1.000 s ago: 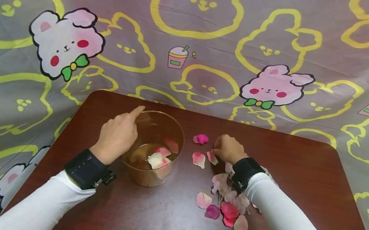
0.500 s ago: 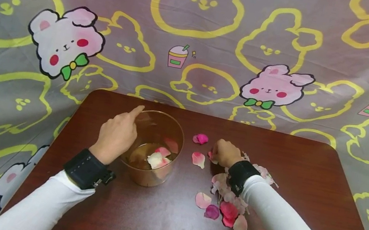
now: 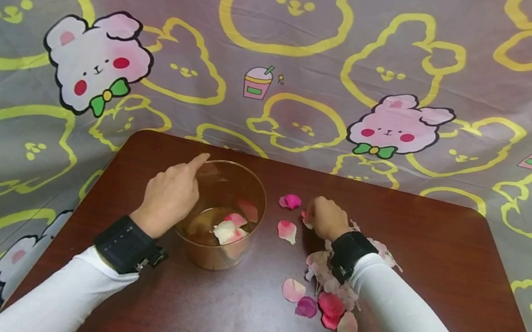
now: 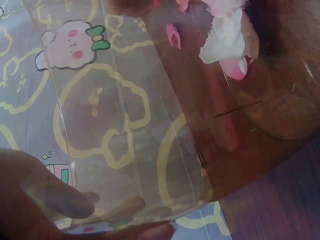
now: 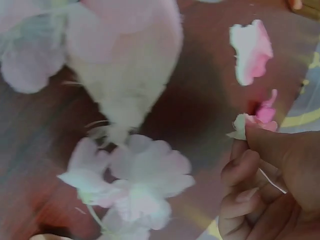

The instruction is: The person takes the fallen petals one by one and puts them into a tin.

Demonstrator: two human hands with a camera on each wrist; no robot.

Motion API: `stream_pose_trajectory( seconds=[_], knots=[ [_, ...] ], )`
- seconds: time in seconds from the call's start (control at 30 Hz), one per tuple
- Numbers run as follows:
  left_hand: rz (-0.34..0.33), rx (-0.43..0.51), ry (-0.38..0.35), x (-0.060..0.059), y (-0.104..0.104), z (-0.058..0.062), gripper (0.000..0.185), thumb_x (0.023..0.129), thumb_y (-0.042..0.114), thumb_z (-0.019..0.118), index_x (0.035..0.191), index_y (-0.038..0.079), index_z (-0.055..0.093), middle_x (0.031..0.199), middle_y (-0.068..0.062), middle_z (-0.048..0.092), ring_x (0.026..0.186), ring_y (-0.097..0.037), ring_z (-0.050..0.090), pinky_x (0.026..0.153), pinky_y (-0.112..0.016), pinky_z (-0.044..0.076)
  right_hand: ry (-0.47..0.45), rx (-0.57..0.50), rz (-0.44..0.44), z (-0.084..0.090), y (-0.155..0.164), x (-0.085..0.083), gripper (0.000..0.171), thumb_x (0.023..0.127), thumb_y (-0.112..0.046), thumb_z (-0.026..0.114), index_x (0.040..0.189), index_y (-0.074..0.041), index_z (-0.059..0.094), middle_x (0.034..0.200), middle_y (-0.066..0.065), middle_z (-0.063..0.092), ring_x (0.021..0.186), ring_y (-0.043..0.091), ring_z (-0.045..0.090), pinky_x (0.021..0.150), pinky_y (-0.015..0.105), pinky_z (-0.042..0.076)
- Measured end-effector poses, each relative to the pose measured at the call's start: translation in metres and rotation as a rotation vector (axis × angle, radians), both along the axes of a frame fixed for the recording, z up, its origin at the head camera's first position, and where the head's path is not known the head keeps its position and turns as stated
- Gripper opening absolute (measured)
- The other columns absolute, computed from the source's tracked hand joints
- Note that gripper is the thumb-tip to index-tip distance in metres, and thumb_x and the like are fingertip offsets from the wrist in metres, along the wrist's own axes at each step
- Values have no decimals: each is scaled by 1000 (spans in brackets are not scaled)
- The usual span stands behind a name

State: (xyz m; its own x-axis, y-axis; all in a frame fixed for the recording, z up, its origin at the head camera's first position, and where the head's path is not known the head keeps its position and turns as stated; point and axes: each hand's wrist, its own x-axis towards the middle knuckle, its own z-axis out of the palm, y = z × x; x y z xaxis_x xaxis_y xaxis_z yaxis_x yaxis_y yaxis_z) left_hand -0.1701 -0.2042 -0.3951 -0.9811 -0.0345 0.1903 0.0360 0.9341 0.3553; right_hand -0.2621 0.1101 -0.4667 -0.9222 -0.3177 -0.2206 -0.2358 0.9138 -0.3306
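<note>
A clear plastic cup point(image 3: 214, 260) stands on the dark wooden table point(image 3: 439, 265) with several pale and pink petals point(image 3: 229, 229) inside. My left hand point(image 3: 168, 194) grips its left wall, index finger lying along the rim; in the left wrist view my fingers point(image 4: 55, 200) show through the cup wall point(image 4: 125, 125). Right of the cup, my right hand point(image 3: 325, 218) pinches a small pink petal point(image 5: 255, 120) between thumb and fingertips just above the table. Two loose petals point(image 3: 290, 201) point(image 3: 287, 230) lie between that hand and the cup.
Pink, red and white petals and small blossoms are heaped point(image 3: 328, 300) under and beside my right wrist. A white flower cluster point(image 5: 135, 180) fills the right wrist view. A cartoon-print cloth point(image 3: 286, 46) hangs behind the table and covers its surroundings.
My right hand has shifted slightly left and taken up the pink petal that lay by its fingertips. The left hand and the cup have not moved.
</note>
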Motion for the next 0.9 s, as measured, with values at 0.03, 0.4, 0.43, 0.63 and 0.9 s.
stream_pose_trajectory(
  seconds=[0.03,0.4,0.43,0.63,0.9],
  knots=[
    [0,0,-1,0,0,0,52,95,6,49,147,15,50,84,-21,66,60,-38,61,46,-44,43,6,-13,-1,2,0,0,9,93,-16,70,86,-11,69,81,5,67,73,21,60,62,36,46],
    [2,9,-1,-1,0,0,53,95,6,49,146,15,51,84,-22,66,62,-42,63,47,-47,45,105,-143,8,26,-12,4,6,93,-17,71,89,-12,69,82,4,69,75,20,60,61,35,44],
    [2,9,-1,-1,0,0,53,95,6,49,146,15,51,83,-22,66,62,-41,62,47,-46,44,112,-148,9,29,-13,4,7,93,-17,71,88,-12,69,81,4,68,74,20,59,61,35,44],
    [1,12,-10,-1,-1,1,53,95,6,48,147,15,51,84,-21,65,60,-40,61,46,-45,43,151,-199,21,43,-19,5,7,94,-16,69,88,-12,69,78,3,67,70,17,57,57,32,41],
    [1,9,-20,-1,0,0,54,95,5,48,147,15,50,81,-21,64,60,-40,61,46,-45,43,179,-256,38,58,-25,8,7,95,-17,69,90,-12,70,83,3,73,72,17,60,59,33,43]
  ],
)
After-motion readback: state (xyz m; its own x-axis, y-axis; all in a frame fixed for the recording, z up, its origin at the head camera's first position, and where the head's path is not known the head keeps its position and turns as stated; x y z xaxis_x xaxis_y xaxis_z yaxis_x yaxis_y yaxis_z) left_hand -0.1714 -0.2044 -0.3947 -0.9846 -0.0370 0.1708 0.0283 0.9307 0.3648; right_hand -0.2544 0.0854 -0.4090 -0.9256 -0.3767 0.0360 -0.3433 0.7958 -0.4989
